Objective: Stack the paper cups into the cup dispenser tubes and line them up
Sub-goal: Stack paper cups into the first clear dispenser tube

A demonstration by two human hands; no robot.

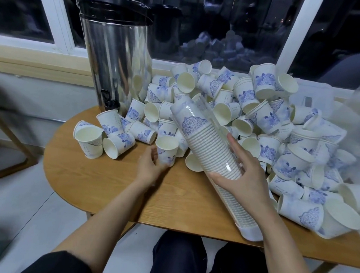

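A clear tube (205,152) lies slanted across the middle of the frame, its open mouth pointing to the upper left and its white-capped end (252,232) resting at the worktop's (105,184) near edge in the lower right. It is packed along nearly its whole length with a stack of cups (194,124), nested tightly so that only their rims show as fine rings. The topmost cup, with a blue pattern, sits just inside the mouth. The right hand (244,174) grips the tube around its middle, fingers wrapped over the top and thumb underneath. Left of the tube, the left hand (150,166) curls its fingers round a single cup (165,151), upright with its mouth facing up and nothing inside; whether it stands on the worktop or is lifted cannot be told. A heap of loose cups (263,122) fills the centre and right of the frame, lying on their sides, tipped or upright, some nested in short stacks. In the upper left stands a shiny steel urn (115,65) with a black lid and a small tap near its base, its contents hidden.
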